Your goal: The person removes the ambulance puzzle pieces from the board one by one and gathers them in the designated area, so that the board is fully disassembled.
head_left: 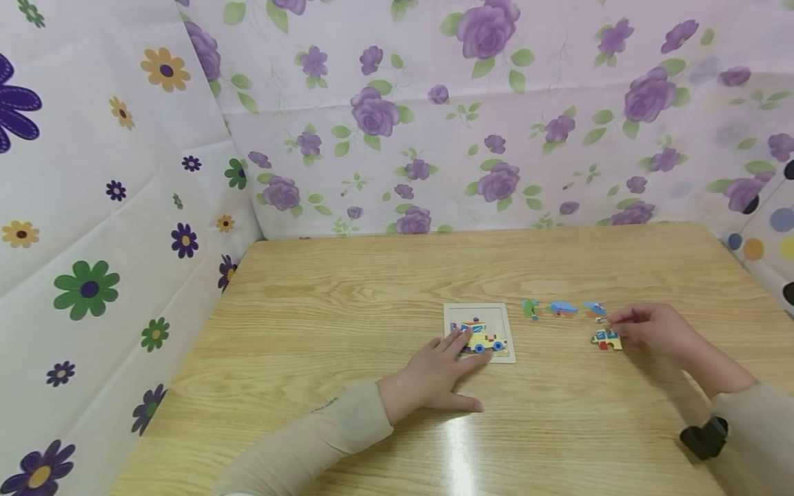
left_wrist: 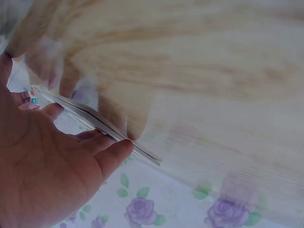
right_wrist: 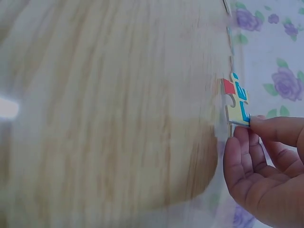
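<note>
My left hand (head_left: 434,375) rests with spread fingers on a square puzzle board (head_left: 475,305) with a pale rim. A yellow vehicle picture (head_left: 477,341) shows inside the rim, partly hidden under the fingertips. In the left wrist view the board (left_wrist: 90,114) appears edge-on beneath the fingers. To the right, my right hand (head_left: 660,331) pinches a puzzle piece (right_wrist: 237,102) between thumb and fingers. This piece is yellow with blue windows and a red patch, and its edge has a rounded notch. It is held tilted close over the table.
Between the board and my right hand, a green puzzle piece (head_left: 530,308), a blue one (head_left: 563,309) and another blue one (head_left: 594,308) lie in a row on the wooden table (head_left: 335,296). Flowered cloth (head_left: 372,165) hangs behind the table and along its left side.
</note>
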Demonstrator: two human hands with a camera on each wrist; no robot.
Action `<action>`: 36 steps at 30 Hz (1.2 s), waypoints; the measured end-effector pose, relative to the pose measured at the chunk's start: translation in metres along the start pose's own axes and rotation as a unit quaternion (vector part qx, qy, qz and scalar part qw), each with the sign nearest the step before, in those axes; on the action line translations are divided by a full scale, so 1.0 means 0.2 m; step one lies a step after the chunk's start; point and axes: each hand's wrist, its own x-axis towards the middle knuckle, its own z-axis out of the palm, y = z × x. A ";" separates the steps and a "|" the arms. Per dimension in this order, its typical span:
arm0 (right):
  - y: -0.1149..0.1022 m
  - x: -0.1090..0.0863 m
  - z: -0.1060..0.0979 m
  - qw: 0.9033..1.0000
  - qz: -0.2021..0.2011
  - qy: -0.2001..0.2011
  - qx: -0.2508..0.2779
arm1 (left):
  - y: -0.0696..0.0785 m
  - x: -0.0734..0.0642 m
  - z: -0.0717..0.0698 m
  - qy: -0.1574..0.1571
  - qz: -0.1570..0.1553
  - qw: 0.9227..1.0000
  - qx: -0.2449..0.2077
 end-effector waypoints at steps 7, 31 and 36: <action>-0.01 0.03 0.02 1.000 -0.004 0.004 -0.013 | 0.00 -0.01 0.00 -0.010 0.000 1.000 -0.010; 0.01 0.04 0.03 0.999 0.026 0.026 -0.004 | 0.01 0.01 0.00 -0.008 -0.002 1.000 -0.008; -0.01 0.04 0.03 0.999 0.018 0.025 -0.017 | 0.00 0.00 0.00 -0.009 -0.006 1.000 -0.004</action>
